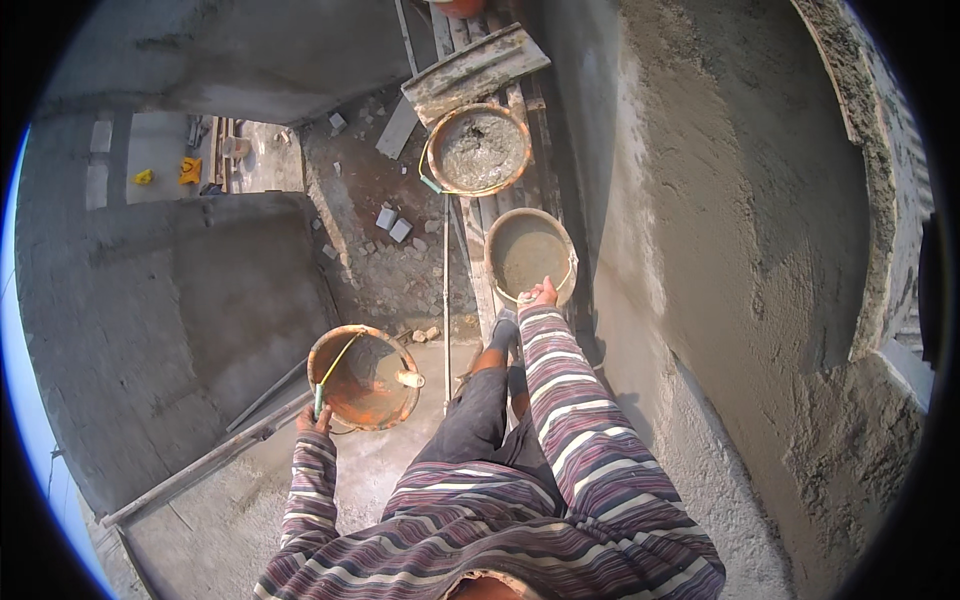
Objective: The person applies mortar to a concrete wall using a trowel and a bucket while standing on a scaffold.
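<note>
My right hand [540, 293] is closed on the pale handle of a grey-coated bucket [495, 262], at its near rim. Greyish watery liquid or wet mix shows inside that bucket, over the planks. Lower left, my left hand [313, 420] is closed at the green grip of the handle on an orange, mortar-smeared bucket [336, 399]. A short cream-coloured cylindrical piece [410, 379] lies across this bucket's right rim; what it belongs to is unclear. Further ahead, a third bucket [435, 152] full of wet grey mortar stands on the planks.
A narrow plank platform [488, 212] runs ahead beside a plastered wall [740, 200] on the right. One mortar-caked board [475, 72] lies across it. Below left, rubble and white blocks [400, 230] lie on the ground. A thin pole [446, 300] stands by the platform. My feet are near the planks.
</note>
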Motion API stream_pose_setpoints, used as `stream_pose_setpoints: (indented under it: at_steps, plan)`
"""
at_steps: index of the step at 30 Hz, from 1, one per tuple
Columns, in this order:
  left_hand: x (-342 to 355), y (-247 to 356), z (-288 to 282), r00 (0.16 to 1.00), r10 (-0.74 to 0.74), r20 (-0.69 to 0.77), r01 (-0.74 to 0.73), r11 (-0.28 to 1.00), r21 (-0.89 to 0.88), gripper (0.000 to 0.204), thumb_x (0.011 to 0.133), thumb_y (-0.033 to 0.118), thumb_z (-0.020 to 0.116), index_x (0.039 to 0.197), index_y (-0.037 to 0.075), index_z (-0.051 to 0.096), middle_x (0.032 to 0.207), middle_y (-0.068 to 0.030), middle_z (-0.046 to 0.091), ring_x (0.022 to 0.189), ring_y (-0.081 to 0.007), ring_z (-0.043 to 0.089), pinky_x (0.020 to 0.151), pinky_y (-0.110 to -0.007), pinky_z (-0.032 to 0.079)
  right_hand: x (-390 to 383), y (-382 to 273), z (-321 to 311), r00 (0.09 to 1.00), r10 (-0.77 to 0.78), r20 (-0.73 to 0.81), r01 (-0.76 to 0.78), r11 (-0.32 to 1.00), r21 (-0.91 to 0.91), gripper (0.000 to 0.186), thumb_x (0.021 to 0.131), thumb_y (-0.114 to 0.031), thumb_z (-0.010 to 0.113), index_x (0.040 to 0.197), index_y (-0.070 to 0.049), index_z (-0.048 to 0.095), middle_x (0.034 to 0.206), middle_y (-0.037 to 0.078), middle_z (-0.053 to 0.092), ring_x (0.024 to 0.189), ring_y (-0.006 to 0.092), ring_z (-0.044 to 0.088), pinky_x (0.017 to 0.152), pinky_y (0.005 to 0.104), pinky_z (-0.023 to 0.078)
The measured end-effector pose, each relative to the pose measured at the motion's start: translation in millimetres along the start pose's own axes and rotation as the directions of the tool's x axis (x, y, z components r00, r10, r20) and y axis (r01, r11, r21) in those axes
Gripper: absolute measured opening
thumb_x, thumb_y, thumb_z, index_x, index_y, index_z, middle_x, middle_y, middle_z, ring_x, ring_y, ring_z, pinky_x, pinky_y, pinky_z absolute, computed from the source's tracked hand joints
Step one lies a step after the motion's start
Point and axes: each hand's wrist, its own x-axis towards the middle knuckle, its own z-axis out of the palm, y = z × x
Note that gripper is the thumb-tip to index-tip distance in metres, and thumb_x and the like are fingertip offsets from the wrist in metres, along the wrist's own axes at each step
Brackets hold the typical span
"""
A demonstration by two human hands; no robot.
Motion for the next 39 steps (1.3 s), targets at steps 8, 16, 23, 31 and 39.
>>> stream_pose_setpoints:
  at_steps: [8,16,23,31,39]
  plan:
    - [-4,16,14,0.999,0.015,0.047,-0.015,1.000,-0.008,0.025,0.079,0.022,0.069,0.071,0.006,0.051,0.056,-0.0002,0.051,0.046,-0.0083,0.047,0.043,-0.024,0.040,59,48,47,0.996,0.039,0.086,-0.028,0.992,-0.121,0.037,0.085,-0.036,0.058,0.063,-0.016,0.036,0.055,-0.003,0.034,0.059,0.0162,0.040,0.059,0.0334,0.036]
    - [-3,84,66,0.966,0.211,0.148,-0.251,0.897,0.363,0.028,0.077,0.029,0.067,0.077,0.003,0.057,0.060,-0.0124,0.055,0.055,-0.0240,0.054,0.057,-0.037,0.045,-15,-40,64,0.783,0.309,0.540,0.569,-0.007,-0.822,0.069,0.076,-0.043,0.066,0.128,-0.004,0.044,0.128,0.021,0.046,0.117,0.0314,0.046,0.098,0.0372,0.036]
    - [-62,185,87,0.799,0.498,0.337,-0.599,0.713,0.365,0.024,0.080,0.027,0.063,0.083,0.005,0.053,0.058,-0.0167,0.054,0.059,-0.0353,0.059,0.055,-0.042,0.045,-127,-56,-28,0.751,0.217,0.624,0.657,-0.144,-0.740,0.084,0.070,-0.046,0.072,0.135,-0.009,0.034,0.131,0.018,0.041,0.124,0.0303,0.039,0.104,0.0398,0.031]
    - [-180,300,36,0.318,0.815,0.484,-0.948,0.278,0.154,0.022,0.079,0.023,0.064,0.093,0.008,0.056,0.069,-0.0134,0.059,0.066,-0.0324,0.060,0.058,-0.041,0.048,-274,-90,15,0.517,0.163,0.840,0.729,-0.598,-0.333,0.110,0.058,-0.052,0.078,0.142,-0.011,0.021,0.141,0.017,0.030,0.128,0.0350,0.033,0.107,0.0413,0.029]
    - [-246,395,8,-0.010,0.974,0.227,-0.998,0.003,-0.058,0.024,0.076,0.016,0.071,0.094,0.004,0.061,0.067,-0.0099,0.061,0.048,-0.0173,0.057,0.047,-0.028,0.045,-394,-167,-42,0.254,-0.298,0.920,0.925,-0.204,-0.321,0.070,0.066,-0.048,0.075,0.115,-0.006,0.048,0.113,0.019,0.055,0.104,0.0307,0.055,0.087,0.0401,0.044]
